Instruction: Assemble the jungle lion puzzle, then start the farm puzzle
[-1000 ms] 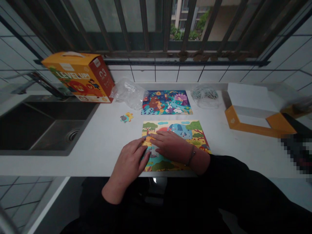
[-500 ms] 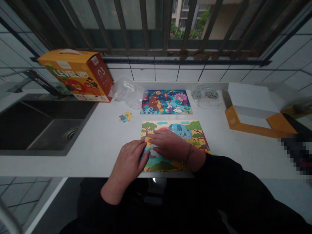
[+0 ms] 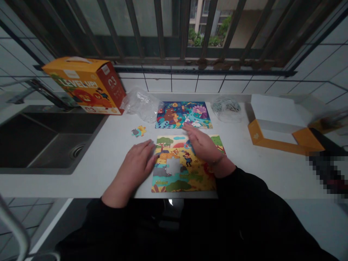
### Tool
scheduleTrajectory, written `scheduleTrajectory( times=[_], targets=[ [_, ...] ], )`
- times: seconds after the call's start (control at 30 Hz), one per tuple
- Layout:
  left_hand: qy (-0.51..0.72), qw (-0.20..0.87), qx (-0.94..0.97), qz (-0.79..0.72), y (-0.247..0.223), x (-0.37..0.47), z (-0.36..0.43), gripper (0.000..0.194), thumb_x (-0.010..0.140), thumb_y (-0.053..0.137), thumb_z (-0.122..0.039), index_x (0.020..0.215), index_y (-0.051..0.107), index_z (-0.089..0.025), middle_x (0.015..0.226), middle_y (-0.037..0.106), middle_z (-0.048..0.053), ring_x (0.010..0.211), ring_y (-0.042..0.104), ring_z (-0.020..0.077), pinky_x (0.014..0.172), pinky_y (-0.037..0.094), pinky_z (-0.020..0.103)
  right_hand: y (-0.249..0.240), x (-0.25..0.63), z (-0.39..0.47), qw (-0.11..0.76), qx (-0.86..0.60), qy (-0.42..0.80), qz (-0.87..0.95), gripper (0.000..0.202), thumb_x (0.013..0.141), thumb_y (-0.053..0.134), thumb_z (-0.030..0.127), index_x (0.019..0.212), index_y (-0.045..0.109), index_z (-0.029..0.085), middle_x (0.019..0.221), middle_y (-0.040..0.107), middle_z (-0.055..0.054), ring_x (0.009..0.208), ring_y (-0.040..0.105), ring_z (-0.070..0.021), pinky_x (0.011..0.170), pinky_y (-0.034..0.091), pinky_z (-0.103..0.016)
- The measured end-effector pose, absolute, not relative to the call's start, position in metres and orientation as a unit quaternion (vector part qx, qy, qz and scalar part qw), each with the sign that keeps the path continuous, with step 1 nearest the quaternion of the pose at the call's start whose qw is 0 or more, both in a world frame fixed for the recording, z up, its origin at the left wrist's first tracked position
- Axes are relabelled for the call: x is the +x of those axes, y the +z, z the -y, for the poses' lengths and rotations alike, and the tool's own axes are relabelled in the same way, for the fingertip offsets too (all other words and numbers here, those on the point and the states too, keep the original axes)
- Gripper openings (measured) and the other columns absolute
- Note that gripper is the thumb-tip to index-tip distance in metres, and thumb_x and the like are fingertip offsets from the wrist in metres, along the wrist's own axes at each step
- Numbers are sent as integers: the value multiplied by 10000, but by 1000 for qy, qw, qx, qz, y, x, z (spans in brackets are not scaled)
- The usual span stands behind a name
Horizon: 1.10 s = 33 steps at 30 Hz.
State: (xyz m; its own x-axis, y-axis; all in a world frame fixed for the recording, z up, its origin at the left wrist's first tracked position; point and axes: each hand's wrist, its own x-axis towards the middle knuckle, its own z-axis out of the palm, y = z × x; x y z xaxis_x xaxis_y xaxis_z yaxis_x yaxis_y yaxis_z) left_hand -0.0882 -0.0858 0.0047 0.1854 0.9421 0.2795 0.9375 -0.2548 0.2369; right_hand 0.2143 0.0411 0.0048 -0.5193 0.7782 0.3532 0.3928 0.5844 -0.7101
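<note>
A jigsaw puzzle (image 3: 194, 178) with a savanna animal scene lies flat on the counter in front of me, and a hole of one piece shows white left of its middle. My left hand (image 3: 135, 164) rests along the puzzle's left edge, open, its fingers stretched out. Above the puzzle's upper right part is my right hand (image 3: 201, 144), open with extended fingers and hiding part of the elephant picture. A loose puzzle piece (image 3: 139, 131), grey, yellow and teal, lies on the counter beyond my left hand. Behind the puzzle lies a dark blue forest-animal picture (image 3: 182, 115).
An orange carton (image 3: 84, 87) stands at the back left beside the sink (image 3: 51, 145). Clear plastic wrapping (image 3: 143, 105) lies next to it. Farther right are a plastic bag of pieces (image 3: 227, 108) and an open orange-and-white box (image 3: 285, 145).
My right hand has moved right and away from me, uncovering the puzzle's middle and its hole. My left hand has slid left to the edge. The puzzle has shifted slightly left in view.
</note>
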Motion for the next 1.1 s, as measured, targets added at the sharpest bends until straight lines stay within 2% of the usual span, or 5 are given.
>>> scheduleTrajectory(
  times=[0.1, 0.2, 0.57, 0.8, 1.1],
  targets=[
    [179, -33, 722, -667, 4, -114, 51, 549, 1061, 590, -400, 1526, 615, -109, 1654, 583, 276, 1554, 540, 447, 1306, 423, 644, 5, 227, -51, 424, -432, 310, 733, 638, 1176, 333, 649, 1333, 804, 249, 1390, 798, -125, 1350, 722, -317, 1212, 521, -545],
    [166, -34, 681, -712, 0, -132, 22, 575, 1012, 626, -380, 1501, 616, -77, 1546, 648, 296, 1495, 573, 473, 1290, 422, 661, 3, 226, -51, 434, -452, 326, 708, 655, 1153, 359, 703, 1131, 834, 251, 1184, 834, -109, 1150, 773, -311, 1071, 576, -505],
    [180, 10, 660, -729, -9, -144, 14, 509, 983, 668, -402, 1420, 685, -141, 1232, 735, 184, 1243, 684, 378, 1152, 549, 549, 12, 217, -42, 423, -404, 324, 743, 523, 1154, 427, 583, 973, 779, 242, 980, 811, -70, 935, 742, -242, 909, 561, -398],
    [209, -13, 648, -732, -13, -139, 10, 601, 976, 668, -471, 1461, 625, -118, 1444, 660, 257, 1371, 613, 440, 1245, 446, 638, 18, 218, -39, 434, -393, 313, 748, 530, 1161, 426, 572, 917, 753, 234, 904, 771, -54, 879, 718, -226, 856, 535, -362],
    [255, 15, 646, -719, -7, -136, 8, 439, 926, 764, -370, 1323, 704, -192, 1206, 715, 169, 1175, 667, 372, 1121, 546, 601, 13, 209, -34, 180, -238, 225, 928, 539, 1170, 462, 461, 777, 733, 210, 824, 700, -60, 808, 604, -207, 780, 420, -343]
  ],
)
